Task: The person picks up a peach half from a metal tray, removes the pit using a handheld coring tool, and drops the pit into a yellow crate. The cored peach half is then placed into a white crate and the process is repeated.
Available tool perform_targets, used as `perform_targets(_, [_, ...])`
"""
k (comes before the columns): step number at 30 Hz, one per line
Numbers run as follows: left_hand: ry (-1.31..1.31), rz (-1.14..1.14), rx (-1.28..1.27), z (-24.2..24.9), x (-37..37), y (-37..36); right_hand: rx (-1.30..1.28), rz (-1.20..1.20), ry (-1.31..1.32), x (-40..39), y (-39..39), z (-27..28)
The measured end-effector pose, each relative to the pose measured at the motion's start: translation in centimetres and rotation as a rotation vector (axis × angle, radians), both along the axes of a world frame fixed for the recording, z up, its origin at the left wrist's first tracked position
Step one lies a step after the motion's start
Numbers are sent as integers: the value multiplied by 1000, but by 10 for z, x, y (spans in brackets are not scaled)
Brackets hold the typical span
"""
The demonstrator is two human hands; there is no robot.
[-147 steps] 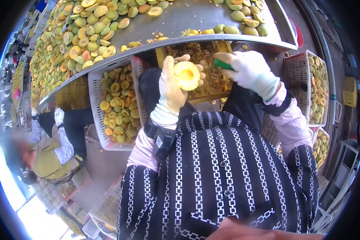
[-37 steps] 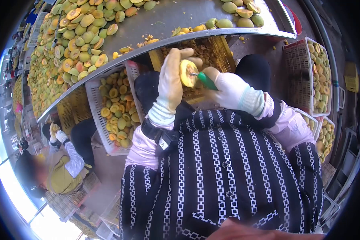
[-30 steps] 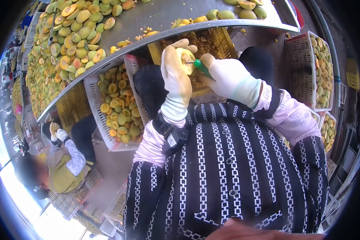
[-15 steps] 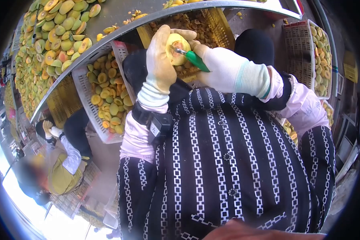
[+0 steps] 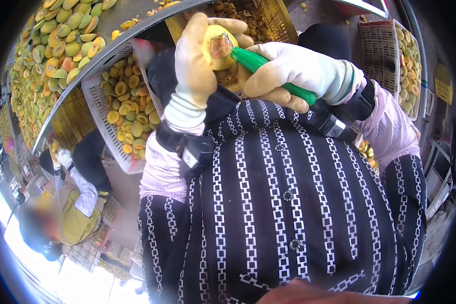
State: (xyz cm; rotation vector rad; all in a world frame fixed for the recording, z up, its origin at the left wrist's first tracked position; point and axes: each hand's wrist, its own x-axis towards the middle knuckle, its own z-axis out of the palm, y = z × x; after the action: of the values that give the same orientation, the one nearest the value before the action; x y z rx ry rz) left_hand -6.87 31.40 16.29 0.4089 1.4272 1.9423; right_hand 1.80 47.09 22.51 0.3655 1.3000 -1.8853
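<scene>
My left hand [image 5: 195, 63], in a pale glove, grips a halved yellow fruit [image 5: 215, 43] with its cut face and brownish pit turned to the right. My right hand [image 5: 299, 73], in a white glove, is closed around a green-handled tool [image 5: 268, 71]. The tool's metal tip sits in the pit hollow of the fruit. Both hands are raised close to my chest, above my black-and-white patterned top. A yellow crate [image 5: 276, 20] with fruit scraps lies just behind the hands.
A metal table [image 5: 86, 76] heaped with halved fruit runs along the upper left. Under its edge stands a white crate [image 5: 93, 109] of fruit halves. More white crates [image 5: 387, 50] of fruit stand at right. Another person [image 5: 70, 202] in an olive vest sits at lower left.
My hands with the fruit and tool have come up and nearer to the camera. The tool's tip stays in the fruit's pit hollow. The view has tilted, so the table slid upward.
</scene>
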Motion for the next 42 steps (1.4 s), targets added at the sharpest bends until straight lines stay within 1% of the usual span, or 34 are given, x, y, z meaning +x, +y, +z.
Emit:
perform_targets(1, [163, 52, -52, 0, 2, 2, -58, -5, 21, 0, 1, -3])
perform_targets(3, [214, 87, -28, -4, 5, 3, -81, -6, 26, 0, 0, -4])
perform_targets(5, [-68, 166, 140, -7, 9, 4, -102, -9, 31, 1, 1, -7])
perform_targets(6, [-69, 165, 137, -7, 9, 3, -160, -11, 27, 1, 2, -9])
perform_targets(7, [-124, 138, 203, -6, 10, 3, -218, -14, 23, 2, 3, -10])
perform_targets(8, [-178, 109, 268, -6, 10, 3, -220, -16, 22, 2, 3, -12])
perform_targets(9, [-179, 106, 267, -8, 11, 6, -194, -25, 16, 2, 2, -13])
perform_targets(11, [-210, 283, 153, -14, 16, 16, -169, -37, 12, 3, -3, -15])
perform_targets(12, [-127, 308, 44, -17, 17, 20, 55, -62, 93, 3, -10, -14])
perform_targets(13, [-200, 326, 59, -23, 18, 22, 278, -87, 175, 3, -14, -15])
perform_targets(14, [-242, 314, 44, -26, 17, 24, 167, -69, 122, 3, -9, -24])
perform_targets(16, [-286, 301, 29, -31, 15, 26, 112, -60, 96, 4, 1, -35])
perform_targets(17, [-482, 255, 60, -35, 12, 25, 58, -46, 70, 5, 5, -38])
perform_targets(18, [-680, 206, 90, -41, 6, 24, 59, -68, 148, 9, 6, -37])
perform_targets(19, [-857, 16, 304, -50, -6, 20, 58, -67, 151, 11, 6, -39])
perform_targets(20, [-745, 91, 148, -62, -5, 22, 253, -129, 177, 12, 4, -43])
perform_targets(21, [-631, 160, -8, -55, -1, 30, 450, -195, 200, 16, 3, -49])
perform_targets(22, [-414, 95, -50, -56, 0, 27, 380, -258, 128, 15, 14, -60])
perform_targets(23, [-413, 87, -50, -57, 0, 26, 500, -333, 97, 16, 24, -66])
perform_targets(24, [-401, 119, -14, -56, -1, 26, 875, -360, 384, 19, 35, -89])
perform_targets(25, [-388, 152, 23, -55, -2, 26, 1246, -374, 677, 18, 36, -97])
perform_targets(26, [-338, 163, 75, -55, -1, 26, 1334, -261, 617, 24, 43, -95])
perform_targets(27, [-331, 157, 79, -54, -2, 26, 1339, -269, 620, 25, 39, -85])
perform_targets(29, [-308, 154, 113, -50, 1, 26, 957, -276, 514, 27, 26, -64])
perform_targets(30, [-333, 171, 100, -45, 4, 26, 761, -183, 340, 25, 24, -49])
perform_targets(31, [-327, 170, 106, -45, 4, 24, 974, -134, 647, 25, 23, -66])
perform_targets(33, [-418, 123, 140, -43, 3, 15, 1540, -11, 784, 24, 27, -72])
perform_targets(34, [-420, 147, 134, -39, 6, 12, 1599, -86, 821, 22, 36, -80])
perform_targets(35, [-408, 159, 139, -35, 8, 9, 1554, -117, 819, 24, 40, -81])
perform_targets(37, [-550, 184, 180, -28, 10, 4, 995, -201, 852, 22, 28, -60])
perform_targets(38, [-556, 191, 183, -33, 10, -1, 682, -110, 464, 22, 20, -40])
perform_targets(39, [-550, 191, 186, -31, 11, -5, 1013, 5, 800, 21, 21, -59])
perform_targets(41, [-633, 169, 290, -20, 15, -16, 1449, -49, 811, 17, 21, -64])
perform_targets(42, [-575, 384, 272, -17, 18, -24, 1440, -103, 797, 16, 26, -59])
